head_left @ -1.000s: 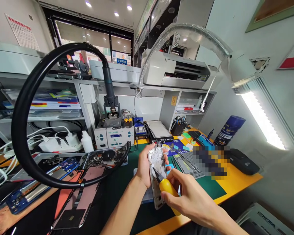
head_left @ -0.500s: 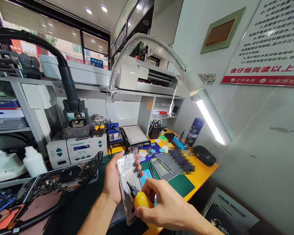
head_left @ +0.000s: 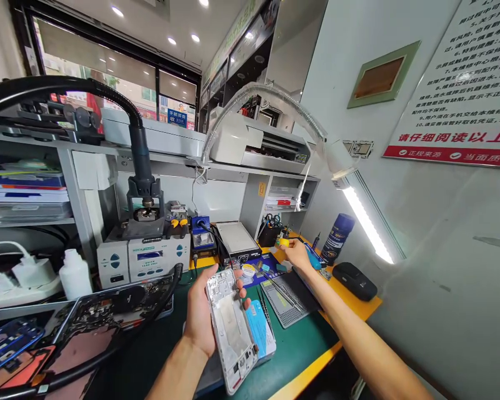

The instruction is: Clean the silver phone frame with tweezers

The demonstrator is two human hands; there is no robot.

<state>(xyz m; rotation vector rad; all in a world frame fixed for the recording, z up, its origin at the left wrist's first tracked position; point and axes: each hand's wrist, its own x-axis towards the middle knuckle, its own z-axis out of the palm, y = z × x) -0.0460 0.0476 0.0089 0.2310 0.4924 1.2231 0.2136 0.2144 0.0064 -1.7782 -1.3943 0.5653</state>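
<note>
Left hand point(head_left: 200, 314) clasps the phone frame point(head_left: 233, 325) across both long edges, near centre; right hand point(head_left: 299, 254), far right, meets the yellow bottle point(head_left: 284, 242), grip unclear. Rightward, green mat point(head_left: 302, 344) reaches the desk edge point(head_left: 312, 371).

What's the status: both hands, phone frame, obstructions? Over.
Left hand holding phone frame. Right hand extended at yellow bottle, grip unclear. Nothing covering frame's open face.

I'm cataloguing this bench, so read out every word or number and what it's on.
"请仔细阅读以上": wall sign, cut off
"正规来源": its red band
"当面质检": same band
"手机买卖 收": blue sign in background
"QUICK LEAD FREE": white station
Only partly legible: wall sign's numbered lines
Too small to read: spray can, blue-and-white box
</note>
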